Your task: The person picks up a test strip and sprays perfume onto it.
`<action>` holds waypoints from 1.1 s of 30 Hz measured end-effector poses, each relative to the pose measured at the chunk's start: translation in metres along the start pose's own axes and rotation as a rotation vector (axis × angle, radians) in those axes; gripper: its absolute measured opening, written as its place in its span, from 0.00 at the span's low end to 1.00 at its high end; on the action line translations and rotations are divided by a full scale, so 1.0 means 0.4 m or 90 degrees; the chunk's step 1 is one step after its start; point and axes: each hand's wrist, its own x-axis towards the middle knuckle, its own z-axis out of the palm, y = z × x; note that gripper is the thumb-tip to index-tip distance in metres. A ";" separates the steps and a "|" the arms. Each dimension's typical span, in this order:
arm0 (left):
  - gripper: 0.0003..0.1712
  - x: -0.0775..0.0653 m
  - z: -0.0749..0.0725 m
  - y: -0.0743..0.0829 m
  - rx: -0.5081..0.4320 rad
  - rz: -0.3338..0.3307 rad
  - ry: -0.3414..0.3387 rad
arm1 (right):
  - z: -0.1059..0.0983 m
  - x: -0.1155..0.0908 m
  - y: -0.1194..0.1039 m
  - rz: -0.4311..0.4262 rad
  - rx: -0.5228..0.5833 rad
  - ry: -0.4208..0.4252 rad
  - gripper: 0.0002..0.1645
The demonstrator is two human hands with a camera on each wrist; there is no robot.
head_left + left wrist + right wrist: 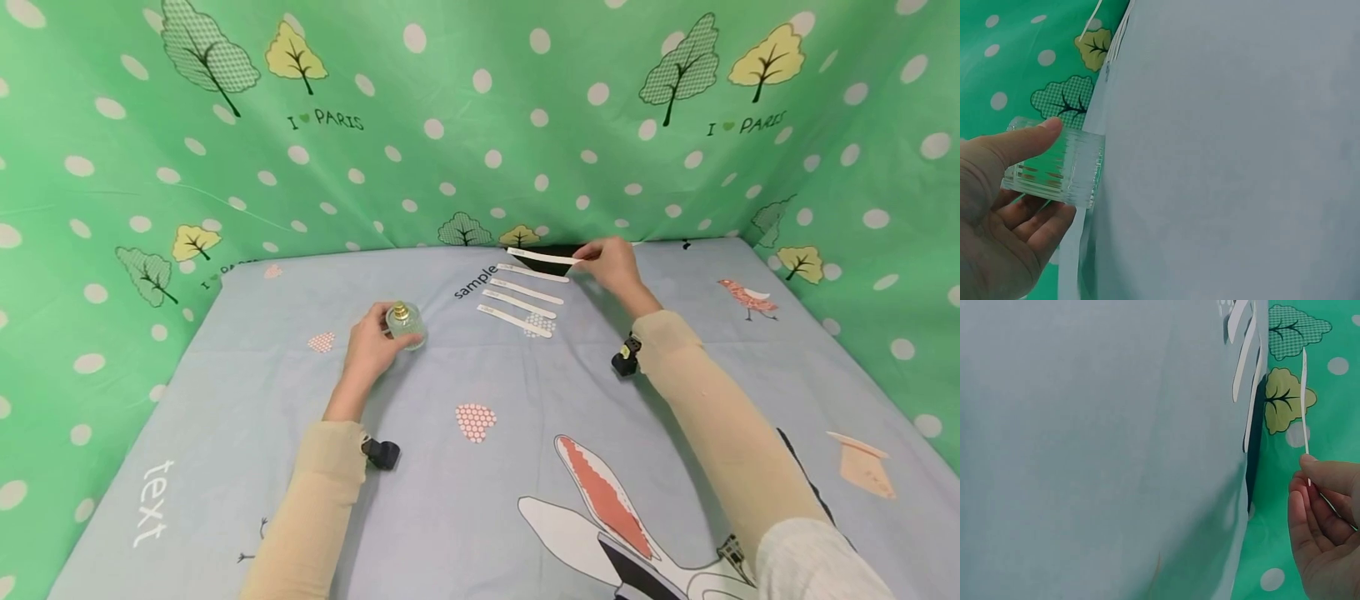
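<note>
My left hand (369, 343) grips a clear ribbed glass perfume bottle (408, 332) with a gold spray nozzle (401, 311). In the left wrist view, the thumb lies along one side of the bottle (1079, 164) and the fingers are on the other. Toward the back of the table, my right hand (613, 265) pinches one end of a narrow white paper strip (542, 257) between thumb and fingertips. The right wrist view has this strip (1304, 403) held off the cloth. Several similar strips (519, 304) lie side by side, with small marks at their left ends.
A pale blue printed cloth (420, 517) covers the table. A black patch (551, 265) lies at the back edge under the raised strip. Green dotted curtains (480, 142) hang behind and at both sides. Each wrist bears a small black camera (382, 454).
</note>
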 end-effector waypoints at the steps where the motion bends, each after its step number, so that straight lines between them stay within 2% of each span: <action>1: 0.39 -0.001 0.000 -0.001 -0.004 0.000 0.003 | 0.000 -0.002 -0.001 -0.003 -0.002 0.000 0.11; 9: 0.38 -0.006 -0.010 0.000 -0.018 0.016 0.015 | -0.010 -0.016 -0.014 -0.020 -0.001 0.000 0.11; 20: 0.38 -0.016 -0.028 0.028 -0.051 0.043 0.035 | -0.024 -0.036 -0.030 -0.023 -0.002 0.008 0.12; 33: 0.37 -0.039 -0.047 0.072 -0.097 0.059 0.056 | -0.040 -0.051 -0.045 -0.060 0.005 0.026 0.11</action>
